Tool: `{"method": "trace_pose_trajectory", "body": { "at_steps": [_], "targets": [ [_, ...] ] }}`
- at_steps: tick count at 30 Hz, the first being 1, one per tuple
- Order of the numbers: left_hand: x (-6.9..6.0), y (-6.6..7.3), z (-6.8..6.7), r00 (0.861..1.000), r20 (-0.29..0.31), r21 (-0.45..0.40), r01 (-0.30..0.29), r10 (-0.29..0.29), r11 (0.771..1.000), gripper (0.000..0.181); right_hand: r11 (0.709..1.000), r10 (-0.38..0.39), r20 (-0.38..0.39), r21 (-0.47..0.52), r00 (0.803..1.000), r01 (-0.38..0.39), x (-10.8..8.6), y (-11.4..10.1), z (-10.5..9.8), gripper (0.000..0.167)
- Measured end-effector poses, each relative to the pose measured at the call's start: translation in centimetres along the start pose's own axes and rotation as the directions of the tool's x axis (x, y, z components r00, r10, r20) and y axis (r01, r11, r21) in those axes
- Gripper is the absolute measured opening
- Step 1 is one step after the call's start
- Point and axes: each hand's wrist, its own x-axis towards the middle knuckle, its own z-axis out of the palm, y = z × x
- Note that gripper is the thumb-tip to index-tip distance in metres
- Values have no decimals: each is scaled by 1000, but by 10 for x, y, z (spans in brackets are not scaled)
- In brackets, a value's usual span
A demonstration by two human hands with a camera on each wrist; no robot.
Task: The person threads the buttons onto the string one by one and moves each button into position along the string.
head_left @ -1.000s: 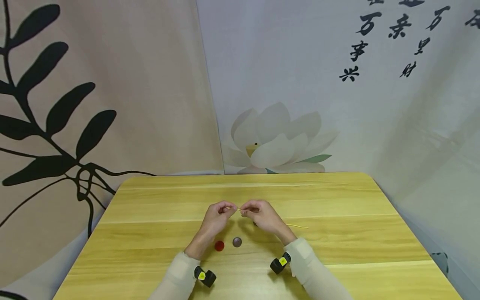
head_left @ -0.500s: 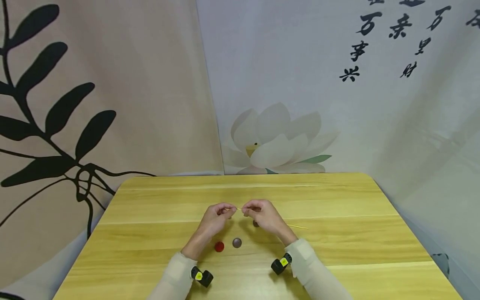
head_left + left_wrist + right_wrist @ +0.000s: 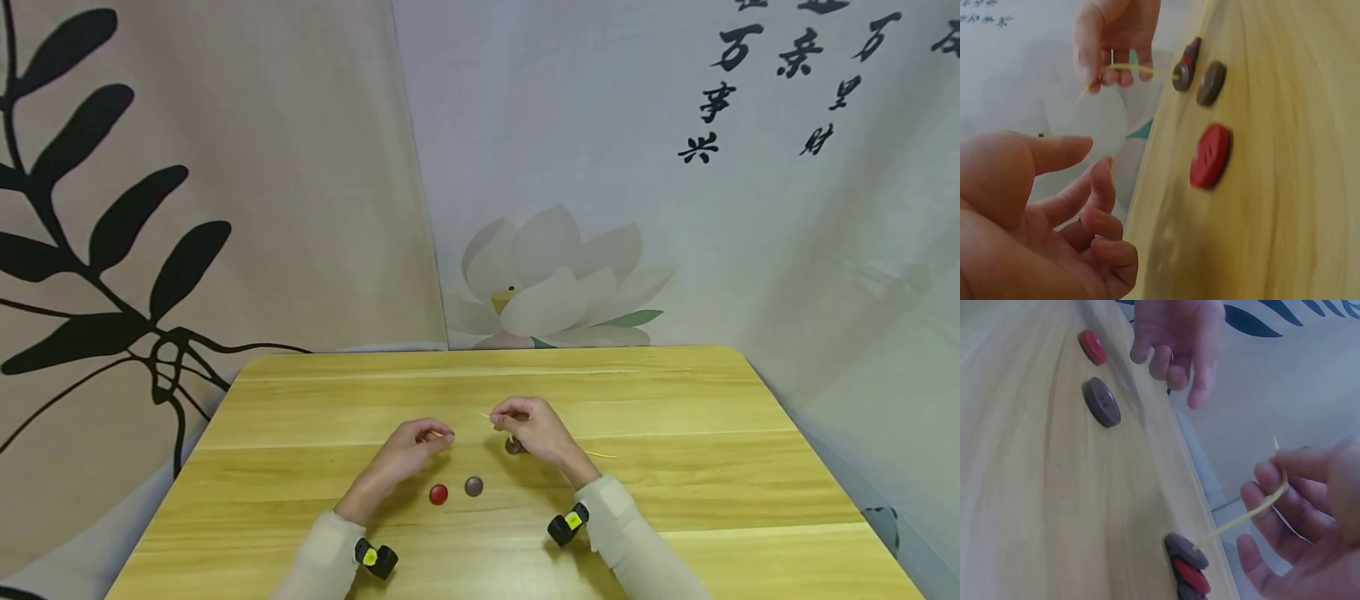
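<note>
My right hand [image 3: 536, 429] pinches a yellow string [image 3: 1235, 524] near its end, and a short tip sticks out past the fingers. From there the string runs down into a brown button [image 3: 1187, 550]. Against that button is a red button [image 3: 1191, 575] and then another dark one, strung in a row on the table. My left hand [image 3: 412, 446] is held apart from the string, above the table; in the left wrist view its thumb and fingers are parted with nothing between them. Nearest to it lies a loose red button [image 3: 438, 494], beside a loose brown button [image 3: 474, 486] with holes.
A wooden table [image 3: 300, 467] carries everything. The string's far tail lies on it to the right of my right wrist. Behind the table's back edge hangs a printed cloth [image 3: 562, 167]. Each wrist bears a small black camera [image 3: 377, 560].
My left hand has let go of the string's end and moved left and nearer to me. The right hand keeps its pinch and has shifted slightly right.
</note>
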Motion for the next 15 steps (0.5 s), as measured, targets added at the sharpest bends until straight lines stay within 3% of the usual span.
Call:
{"method": "trace_pose_trajectory", "body": {
  "at_steps": [2, 9, 15],
  "targets": [
    [-1, -3, -3, 1000, 11, 10, 2, -2, 1000, 22, 1000, -3, -3, -11, 1000, 3, 0, 2, -1, 19],
    [-8, -12, -15, 994, 110, 63, -15, 8, 998, 21, 1000, -11, -3, 8, 1000, 11, -15, -36, -5, 12],
    [-9, -16, -22, 977, 209, 76, -51, 34, 996, 24, 1000, 10, -5, -16, 1000, -10, -10, -26, -8, 14]
  ]
}}
